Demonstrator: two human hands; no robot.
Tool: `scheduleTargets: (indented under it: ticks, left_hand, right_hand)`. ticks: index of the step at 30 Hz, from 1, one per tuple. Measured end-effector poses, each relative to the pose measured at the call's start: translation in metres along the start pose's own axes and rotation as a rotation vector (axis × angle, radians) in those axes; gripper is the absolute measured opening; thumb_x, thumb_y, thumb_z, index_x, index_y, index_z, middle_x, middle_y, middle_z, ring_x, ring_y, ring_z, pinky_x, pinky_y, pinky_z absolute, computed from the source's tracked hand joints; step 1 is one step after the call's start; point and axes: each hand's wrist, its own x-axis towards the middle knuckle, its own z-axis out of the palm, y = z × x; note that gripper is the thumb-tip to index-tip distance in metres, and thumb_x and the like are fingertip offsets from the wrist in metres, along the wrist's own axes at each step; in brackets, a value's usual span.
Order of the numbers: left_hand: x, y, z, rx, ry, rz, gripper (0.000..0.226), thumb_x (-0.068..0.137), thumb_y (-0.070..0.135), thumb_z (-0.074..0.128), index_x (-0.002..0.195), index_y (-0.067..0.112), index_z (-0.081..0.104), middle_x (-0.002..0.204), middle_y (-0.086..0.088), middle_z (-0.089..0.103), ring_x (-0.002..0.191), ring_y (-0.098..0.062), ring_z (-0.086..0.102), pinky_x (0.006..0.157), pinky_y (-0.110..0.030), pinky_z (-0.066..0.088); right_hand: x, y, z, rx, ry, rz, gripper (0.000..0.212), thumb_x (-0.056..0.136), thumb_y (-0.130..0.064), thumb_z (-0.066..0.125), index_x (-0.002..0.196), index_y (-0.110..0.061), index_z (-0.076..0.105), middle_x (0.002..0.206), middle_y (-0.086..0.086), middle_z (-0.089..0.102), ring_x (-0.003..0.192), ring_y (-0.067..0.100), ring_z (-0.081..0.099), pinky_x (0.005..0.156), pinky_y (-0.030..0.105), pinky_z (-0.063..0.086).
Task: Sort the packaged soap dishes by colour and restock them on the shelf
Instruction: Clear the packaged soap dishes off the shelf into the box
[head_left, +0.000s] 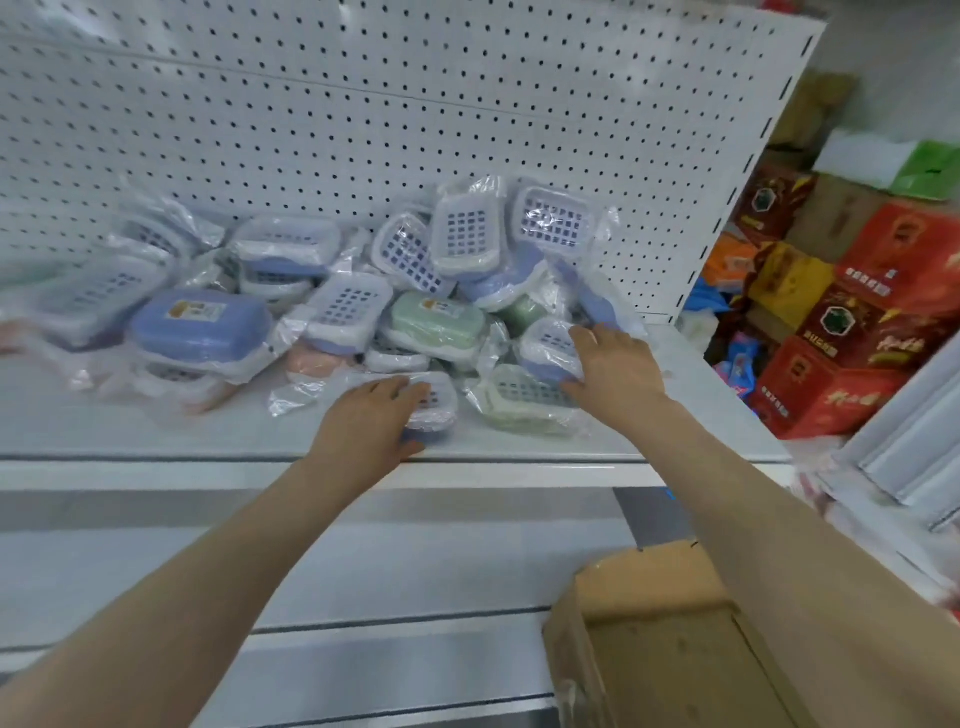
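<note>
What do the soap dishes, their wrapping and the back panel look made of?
Soap dishes: seemingly moulded plastic, smooth pastel shells with white slotted grids. Wrapping: thin clear film, crinkled and glinting. Back panel: probably white-painted sheet metal, evenly punched with holes.

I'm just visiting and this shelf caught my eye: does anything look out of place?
Yes. The packaged soap dishes lie in a jumbled heap on the shelf, tilted and overlapping, with blue, green and pink ones mixed together. Two at the back stand on edge by the pegboard.
</note>
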Motion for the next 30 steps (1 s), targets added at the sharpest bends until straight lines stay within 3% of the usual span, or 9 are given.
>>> scheduleTargets:
  ticks: [3, 7, 9, 12, 16, 18, 21, 24, 30]
  left_hand:
    - [0.002, 0.004, -0.009, 0.017, -0.001, -0.026, 0.059, 0.067, 0.031, 0.083, 0.120, 0.016, 0.063, 0.110, -0.007, 0.068, 0.089, -0.033, 0.067, 0.067, -0.038, 0.054]
    - [0.001, 0.008, -0.019, 0.060, 0.089, 0.005, 0.049, 0.072, 0.032, 0.079, 0.115, 0.013, 0.064, 0.085, -0.010, 0.068, 0.069, -0.034, 0.067, 0.050, -0.036, 0.051]
    - [0.002, 0.011, -0.030, 0.072, 0.187, 0.006, 0.050, 0.084, 0.042, 0.060, 0.125, 0.014, 0.060, 0.090, -0.008, 0.068, 0.074, -0.033, 0.067, 0.052, -0.036, 0.052]
    - [0.006, 0.022, -0.048, 0.097, 0.293, 0.029, 0.061, 0.088, 0.047, 0.041, 0.136, 0.011, 0.053, 0.101, -0.011, 0.067, 0.077, -0.033, 0.067, 0.051, -0.034, 0.047]
    - [0.010, 0.029, -0.054, 0.092, 0.301, -0.009, 0.063, 0.091, 0.048, 0.045, 0.139, 0.006, 0.048, 0.106, -0.015, 0.064, 0.077, -0.036, 0.065, 0.052, -0.035, 0.047]
    - [0.008, 0.027, -0.050, 0.087, 0.239, 0.002, 0.067, 0.087, 0.050, 0.055, 0.133, 0.002, 0.052, 0.101, -0.018, 0.064, 0.071, -0.038, 0.065, 0.051, -0.036, 0.048]
    - [-0.004, 0.024, -0.047, 0.032, 0.207, -0.026, 0.068, 0.072, 0.034, 0.083, 0.125, 0.000, 0.058, 0.100, -0.020, 0.064, 0.073, -0.040, 0.065, 0.056, -0.038, 0.051]
    - [-0.023, 0.020, -0.053, -0.040, 0.336, -0.101, 0.063, 0.074, 0.030, 0.082, 0.127, 0.006, 0.057, 0.106, -0.017, 0.062, 0.083, -0.041, 0.064, 0.062, -0.042, 0.054]
    - [-0.093, -0.006, -0.075, -0.036, 0.502, -0.291, 0.061, 0.082, 0.039, 0.073, 0.134, 0.014, 0.053, 0.115, -0.010, 0.061, 0.094, -0.036, 0.063, 0.065, -0.040, 0.050]
  right_hand:
    - [0.007, 0.001, 0.003, -0.004, -0.048, 0.028, 0.051, 0.087, -0.032, 0.061, 0.131, -0.011, 0.049, 0.115, 0.013, 0.061, 0.102, 0.034, 0.060, 0.083, 0.040, 0.044]
    - [0.008, -0.002, -0.011, 0.103, 0.058, 0.006, 0.044, 0.084, -0.017, 0.060, 0.125, -0.005, 0.049, 0.110, 0.014, 0.062, 0.088, 0.035, 0.063, 0.063, 0.034, 0.042]
    - [0.008, -0.003, -0.023, 0.196, 0.137, -0.011, 0.052, 0.083, -0.019, 0.060, 0.131, -0.005, 0.047, 0.112, 0.017, 0.059, 0.087, 0.038, 0.061, 0.060, 0.034, 0.036]
    - [0.008, -0.005, -0.040, 0.390, 0.211, -0.054, 0.066, 0.086, -0.024, 0.059, 0.146, -0.012, 0.036, 0.130, 0.017, 0.050, 0.096, 0.040, 0.057, 0.069, 0.040, 0.047]
    - [0.005, -0.010, -0.051, 0.609, 0.116, -0.007, 0.064, 0.091, -0.034, 0.055, 0.148, -0.018, 0.031, 0.138, 0.013, 0.046, 0.118, 0.036, 0.049, 0.092, 0.043, 0.043]
    - [0.001, -0.016, -0.049, 0.629, 0.078, -0.010, 0.062, 0.091, -0.036, 0.055, 0.146, -0.017, 0.034, 0.137, 0.011, 0.049, 0.121, 0.032, 0.048, 0.088, 0.038, 0.041]
    - [-0.005, -0.027, -0.047, 0.612, 0.113, -0.058, 0.057, 0.089, -0.037, 0.058, 0.138, -0.017, 0.041, 0.120, 0.009, 0.057, 0.109, 0.030, 0.053, 0.075, 0.032, 0.035]
    - [-0.009, -0.046, -0.051, 0.626, 0.175, -0.121, 0.057, 0.086, -0.036, 0.061, 0.137, -0.017, 0.042, 0.110, 0.008, 0.058, 0.101, 0.031, 0.056, 0.073, 0.034, 0.040]
    - [-0.022, -0.126, -0.064, 0.622, 0.233, -0.314, 0.065, 0.085, -0.034, 0.062, 0.144, -0.018, 0.039, 0.129, 0.011, 0.054, 0.113, 0.034, 0.054, 0.084, 0.041, 0.048]
